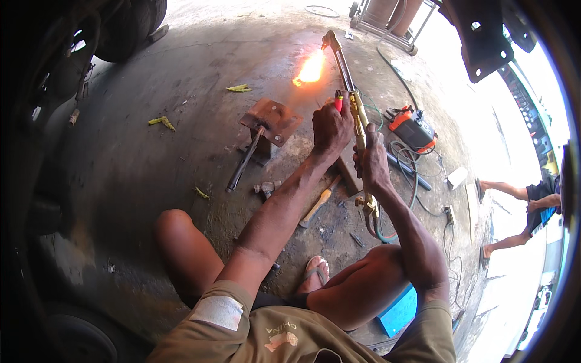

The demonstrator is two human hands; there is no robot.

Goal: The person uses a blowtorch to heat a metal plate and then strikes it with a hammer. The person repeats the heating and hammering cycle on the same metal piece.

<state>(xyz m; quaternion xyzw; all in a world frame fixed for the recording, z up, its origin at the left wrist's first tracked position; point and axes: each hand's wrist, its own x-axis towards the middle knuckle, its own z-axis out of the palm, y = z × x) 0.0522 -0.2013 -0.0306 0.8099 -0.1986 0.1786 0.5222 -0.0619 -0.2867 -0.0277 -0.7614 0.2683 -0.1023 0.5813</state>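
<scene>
My right hand [373, 158] is wrapped round the brass handle of a cutting torch [345, 66], which points up and away from me. A bright orange-yellow flame [311, 68] burns at the torch's head. My left hand [333, 128] is closed beside the torch tubes, with a small red lighter [338, 103] showing at its top. Whether that hand also touches the torch is hidden. Hoses [376, 227] run from the valves below my right hand. To the left, a rusty metal plate [272, 122] with holes rests raised off the floor, a dark rod [245, 160] attached to it.
A hammer head [266, 189] and a wooden handle [321, 201] lie before my legs. An orange-and-black machine [414, 129] with cables stands right. A blue box [398, 310] is beside my thigh. Another person's legs [511, 242] are far right. Wheels [127, 30] stand upper left; a cylinder cart [393, 24] behind.
</scene>
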